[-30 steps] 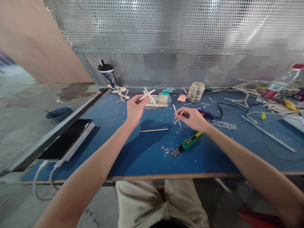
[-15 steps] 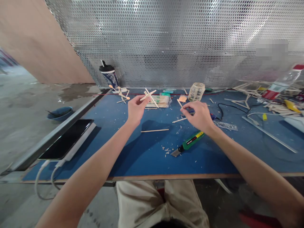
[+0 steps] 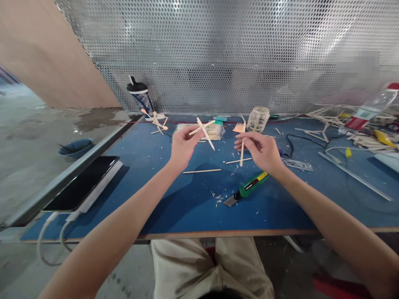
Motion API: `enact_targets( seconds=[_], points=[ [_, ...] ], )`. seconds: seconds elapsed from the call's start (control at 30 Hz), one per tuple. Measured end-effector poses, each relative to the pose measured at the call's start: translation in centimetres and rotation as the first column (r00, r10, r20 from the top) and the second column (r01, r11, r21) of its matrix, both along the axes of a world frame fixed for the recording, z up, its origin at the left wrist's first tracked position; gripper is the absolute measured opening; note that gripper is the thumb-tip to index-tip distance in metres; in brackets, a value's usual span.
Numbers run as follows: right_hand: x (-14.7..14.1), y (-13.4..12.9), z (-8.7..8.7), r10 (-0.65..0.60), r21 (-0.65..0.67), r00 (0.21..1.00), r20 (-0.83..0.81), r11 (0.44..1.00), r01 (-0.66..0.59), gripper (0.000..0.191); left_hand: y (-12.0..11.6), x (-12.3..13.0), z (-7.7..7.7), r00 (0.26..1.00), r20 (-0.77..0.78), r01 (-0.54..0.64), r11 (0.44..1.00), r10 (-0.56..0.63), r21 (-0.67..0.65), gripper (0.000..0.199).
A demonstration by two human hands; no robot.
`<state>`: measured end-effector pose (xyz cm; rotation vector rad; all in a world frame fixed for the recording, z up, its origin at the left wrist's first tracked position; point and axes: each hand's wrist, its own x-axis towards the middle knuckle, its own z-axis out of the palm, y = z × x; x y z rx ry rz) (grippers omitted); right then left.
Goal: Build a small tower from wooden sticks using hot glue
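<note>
Between its fingertips my left hand (image 3: pixel 183 145) pinches a small structure of crossed wooden sticks (image 3: pixel 205 132), held above the blue table. My right hand (image 3: pixel 260 149) grips a single wooden stick (image 3: pixel 242 151), nearly upright, with its lower end below the fingers. The two hands are apart. On the table under them lie one loose stick (image 3: pixel 202 171) and another loose stick (image 3: pixel 232 161). A green utility knife (image 3: pixel 249 187) rests nearer the front edge, its blade pointing left beside wood shavings. Behind my left hand is a plastic pack of sticks (image 3: pixel 215 132).
A phone on a white block (image 3: pixel 84 182) with cables lies at the left edge. At the back stand a tumbler (image 3: pixel 141 99), a stick model (image 3: pixel 157 121) and a glass jar (image 3: pixel 258 119). A bottle (image 3: pixel 370 108) and a stick pile (image 3: pixel 368 139) are at right.
The crossed sticks in my left hand have moved slightly right and turned. The stick in my right hand has swung from a slant to nearly upright.
</note>
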<state>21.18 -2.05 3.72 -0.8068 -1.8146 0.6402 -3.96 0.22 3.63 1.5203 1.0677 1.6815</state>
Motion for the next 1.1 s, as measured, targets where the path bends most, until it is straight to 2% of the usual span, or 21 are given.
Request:
enact_targets(
  seconds=[0.1,0.17,0.27,0.33,0.4,0.57,0.73,0.87,1.1],
  points=[
    [0.0,0.1,-0.3,0.071,-0.091,0.993,-0.090,0.993,-0.080,0.022,-0.6,0.3,0.6,1.000,0.018,0.013,0.999,-0.014,0.046,0.013],
    [0.0,0.0,-0.4,0.043,-0.095,0.999,0.020,0.995,-0.041,0.020,-0.9,0.5,1.0,0.999,0.032,0.011,0.998,-0.013,0.061,0.015],
    [-0.1,-0.2,-0.3,-0.061,0.045,0.961,0.270,0.998,0.050,0.019,-1.4,0.8,1.3,0.998,0.060,0.019,0.996,-0.024,0.090,0.016],
    [-0.4,-0.4,-0.1,-0.101,0.157,0.937,0.333,0.986,0.050,0.022,-1.7,1.0,1.4,0.996,0.080,0.038,0.995,-0.046,0.093,0.015],
    [-0.7,-0.7,0.0,-0.102,0.204,0.937,0.334,0.978,0.034,0.025,-1.8,1.2,1.4,0.992,0.104,0.067,0.995,-0.074,0.070,0.011],
    [-1.5,-1.4,0.0,-0.048,0.174,0.930,0.363,0.985,-0.017,0.027,-1.6,1.4,1.4,0.973,0.181,0.135,0.990,-0.141,0.046,0.003],
    [-1.4,-1.2,-0.4,-0.111,0.240,0.888,0.445,0.971,0.001,0.028,-1.7,1.4,1.5,0.968,0.180,0.168,0.984,-0.175,0.055,0.003],
    [-1.0,-0.9,-0.5,-0.178,0.303,0.848,0.499,0.953,0.021,0.028,-1.7,1.3,1.5,0.970,0.189,0.153,0.988,-0.153,0.010,0.008],
    [-0.8,-0.9,-0.4,-0.143,0.293,0.863,0.484,0.956,-0.006,0.027,-1.3,1.0,1.4,0.974,0.190,0.122,0.992,-0.122,0.015,0.008]
  ],
)
